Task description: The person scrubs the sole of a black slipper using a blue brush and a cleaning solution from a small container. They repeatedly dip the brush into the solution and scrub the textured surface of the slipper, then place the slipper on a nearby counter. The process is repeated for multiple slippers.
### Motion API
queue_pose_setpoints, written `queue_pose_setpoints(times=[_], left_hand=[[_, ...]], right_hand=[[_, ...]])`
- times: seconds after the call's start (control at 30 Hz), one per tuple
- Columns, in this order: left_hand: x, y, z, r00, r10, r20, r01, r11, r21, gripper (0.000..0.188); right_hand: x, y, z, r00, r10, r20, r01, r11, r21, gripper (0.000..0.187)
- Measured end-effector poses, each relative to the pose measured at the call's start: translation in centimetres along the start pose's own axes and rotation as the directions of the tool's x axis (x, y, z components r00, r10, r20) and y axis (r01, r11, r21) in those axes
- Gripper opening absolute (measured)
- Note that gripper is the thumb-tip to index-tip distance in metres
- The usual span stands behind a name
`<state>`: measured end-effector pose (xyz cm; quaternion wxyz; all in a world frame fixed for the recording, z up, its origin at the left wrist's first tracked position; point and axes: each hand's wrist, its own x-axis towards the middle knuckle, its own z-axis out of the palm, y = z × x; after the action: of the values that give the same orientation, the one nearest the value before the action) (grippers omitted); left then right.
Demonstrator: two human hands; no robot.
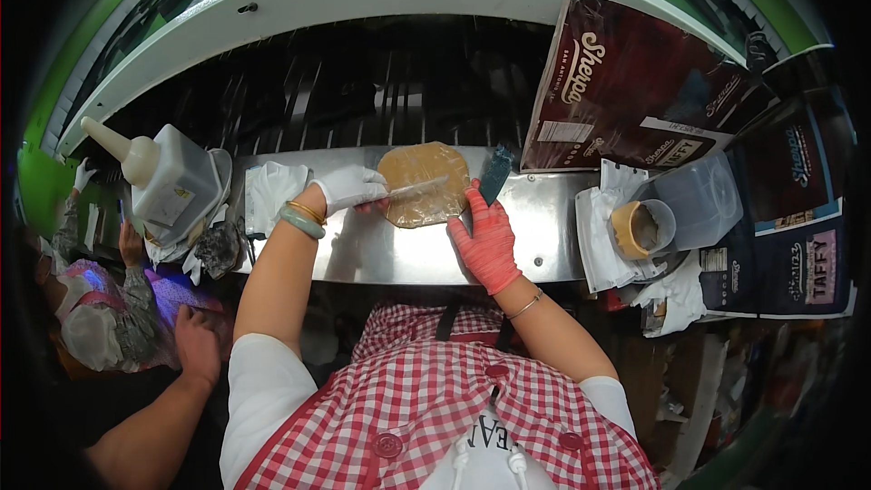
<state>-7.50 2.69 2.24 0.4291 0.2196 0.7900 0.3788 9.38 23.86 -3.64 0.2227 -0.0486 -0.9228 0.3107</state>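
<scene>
A flat, tan, rounded piece with a glossy surface lies on the metal bench top. My left hand, in a white glove, is closed around one end of a thin, pale, flat blade-like tool. That tool stretches across the middle of the tan piece. At the piece's right edge rests my right hand, wearing a coral-red glove, its thumb and forefinger spread apart. Just beyond the right fingertips is a dark teal object, whose kind I cannot make out.
A white squeeze bottle with a long nozzle stands at left, near white wrapping. To the right are a yellowish cup, a clear plastic container and a maroon printed panel. A co-worker's forearm shows at lower left.
</scene>
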Motion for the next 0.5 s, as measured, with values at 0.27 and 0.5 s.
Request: queue_pose_setpoints(times=[0.27, 0.5], left_hand=[[3.8, 0.7, -2.7, 0.979, -0.203, 0.014, 0.203, 0.979, 0.034, 0.020], [5.0, 0.0, -2.9, 0.974, -0.104, -0.203, 0.134, 0.981, 0.140, 0.017]], right_hand=[[0.8, 1.1, 1.0, 0.994, -0.081, 0.070, 0.084, 0.996, -0.040, 0.045], [0.7, 0.9, 0.8, 0.994, -0.068, 0.089, 0.077, 0.991, -0.105, 0.041]])
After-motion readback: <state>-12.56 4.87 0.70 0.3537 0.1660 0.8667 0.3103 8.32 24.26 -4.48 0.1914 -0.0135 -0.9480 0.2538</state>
